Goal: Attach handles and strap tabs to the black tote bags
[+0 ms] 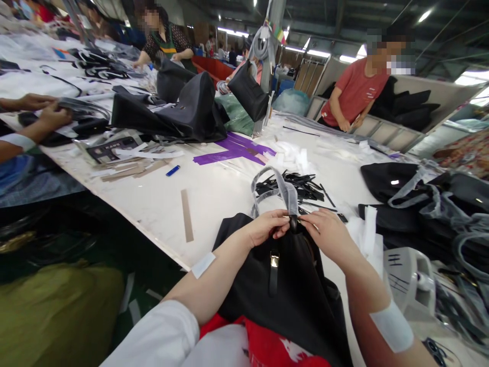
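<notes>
A black handbag stands upright on the table against my body, with a gold-buckled strap on its near side. Its arched handle is wrapped in clear plastic. My left hand is closed, thumb and fingers pinching the handle's black base from the left. From the right, my right hand meets the same base with its fingertips pinched together; what lies between them is too small to make out. Just behind the handle lies a pile of thin black strips.
Purple strips, a blue lighter and a beige strip lie across the table. More black bags and a white tape dispenser are at right. Co-workers stand at left and behind; another black bag hangs by a post.
</notes>
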A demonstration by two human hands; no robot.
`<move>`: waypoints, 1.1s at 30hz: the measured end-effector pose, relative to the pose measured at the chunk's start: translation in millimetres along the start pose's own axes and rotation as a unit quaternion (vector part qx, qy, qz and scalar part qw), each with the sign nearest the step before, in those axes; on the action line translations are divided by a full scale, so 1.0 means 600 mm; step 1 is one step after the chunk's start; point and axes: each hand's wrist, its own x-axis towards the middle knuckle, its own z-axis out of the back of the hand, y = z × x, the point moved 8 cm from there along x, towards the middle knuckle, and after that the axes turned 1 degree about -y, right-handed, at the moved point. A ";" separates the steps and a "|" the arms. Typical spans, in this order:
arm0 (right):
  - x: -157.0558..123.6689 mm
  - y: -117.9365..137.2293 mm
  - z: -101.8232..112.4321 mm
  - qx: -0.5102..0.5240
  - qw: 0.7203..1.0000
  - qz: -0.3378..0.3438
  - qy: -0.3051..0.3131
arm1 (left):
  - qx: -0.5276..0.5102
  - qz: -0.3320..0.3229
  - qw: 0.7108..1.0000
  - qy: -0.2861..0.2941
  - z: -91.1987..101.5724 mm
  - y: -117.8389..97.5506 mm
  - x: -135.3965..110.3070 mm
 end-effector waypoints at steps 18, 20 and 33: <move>-0.101 0.058 -0.122 0.458 0.860 -0.224 -0.015 | 0.352 -0.007 0.930 -0.106 0.024 0.002 -0.001; -0.114 0.004 -0.136 0.449 0.851 -0.269 -0.040 | 0.374 -0.014 0.920 -0.111 0.027 0.003 0.003; -0.136 -0.016 -0.126 0.388 0.872 -0.296 -0.038 | 0.201 0.047 0.966 -0.153 -0.004 0.055 0.007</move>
